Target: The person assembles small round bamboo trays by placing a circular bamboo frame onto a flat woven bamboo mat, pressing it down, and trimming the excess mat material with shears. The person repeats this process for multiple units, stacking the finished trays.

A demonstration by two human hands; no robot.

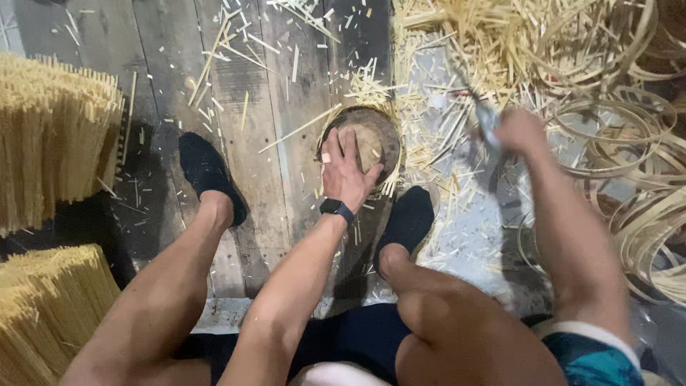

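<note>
My left hand [346,170] lies flat on a round wooden chopping block [379,132] between my feet, fingers spread, a dark watch on the wrist. A short piece of bamboo seems to stand under the palm, but it is mostly hidden. My right hand [518,132] is raised to the right of the block and grips a blurred metal blade [487,120] that points up and left. Thin bamboo splints [421,121] lie scattered around the block.
Two upright bundles of fine bamboo sticks [50,136] stand at the left. Coiled bamboo strips [636,179] pile up at the right. My feet in black shoes [207,171] rest on dark floor planks on either side of the block.
</note>
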